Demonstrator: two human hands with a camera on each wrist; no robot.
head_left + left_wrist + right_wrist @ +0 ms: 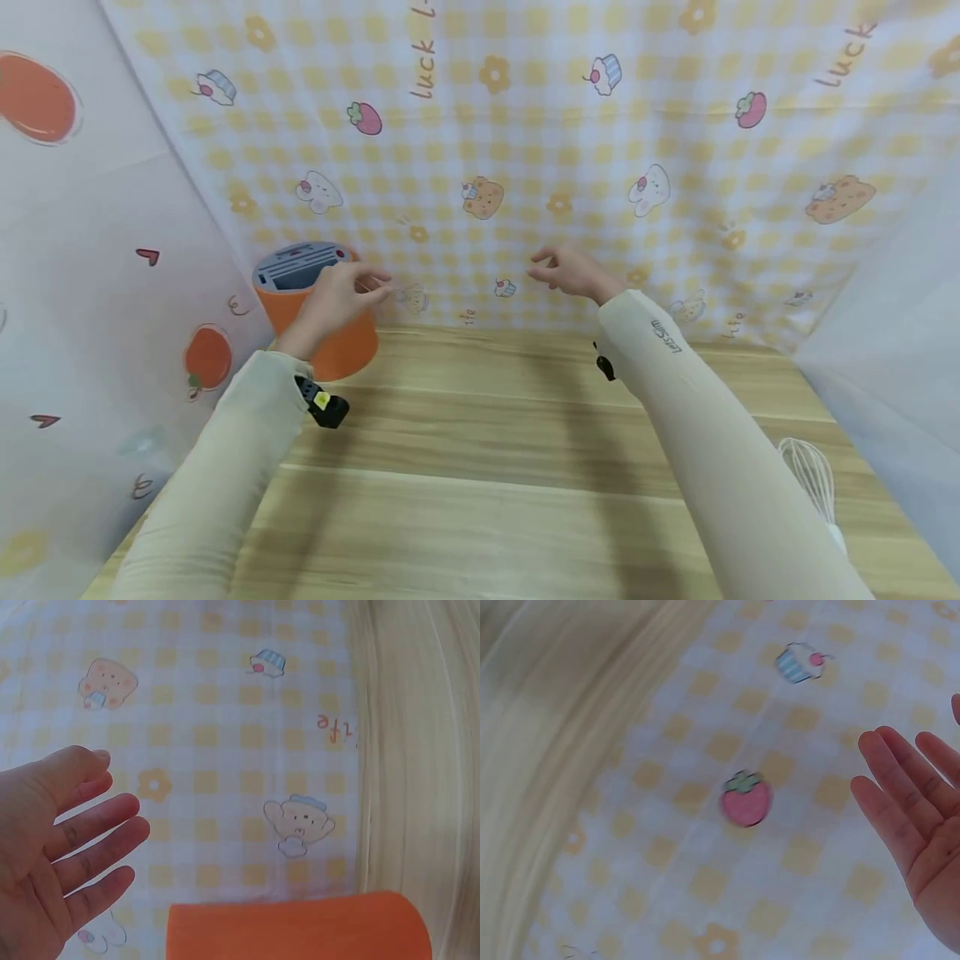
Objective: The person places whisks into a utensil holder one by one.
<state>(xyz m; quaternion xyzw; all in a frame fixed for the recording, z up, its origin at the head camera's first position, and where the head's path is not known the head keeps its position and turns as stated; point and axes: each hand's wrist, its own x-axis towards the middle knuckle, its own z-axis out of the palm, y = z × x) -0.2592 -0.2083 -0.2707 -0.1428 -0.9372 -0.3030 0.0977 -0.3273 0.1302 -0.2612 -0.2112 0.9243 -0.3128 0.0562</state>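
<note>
Both hands are raised above a wooden table, and neither holds anything. My left hand is nearest to an orange cylindrical container with a grey, printed top. In the left wrist view, the fingers of that hand are loosely bent, and the container's orange side shows below. Farther right, my right hand hovers in front of the checked cloth. Its fingers look relaxed and slightly spread in the right wrist view. A whisk with a white handle lies at the table's right side, partly covered by my right forearm.
A yellow-and-white checked cloth hangs behind the table. White printed sheeting stands along the left side, and a pale sheet borders the right. The orange container sits at the back left corner.
</note>
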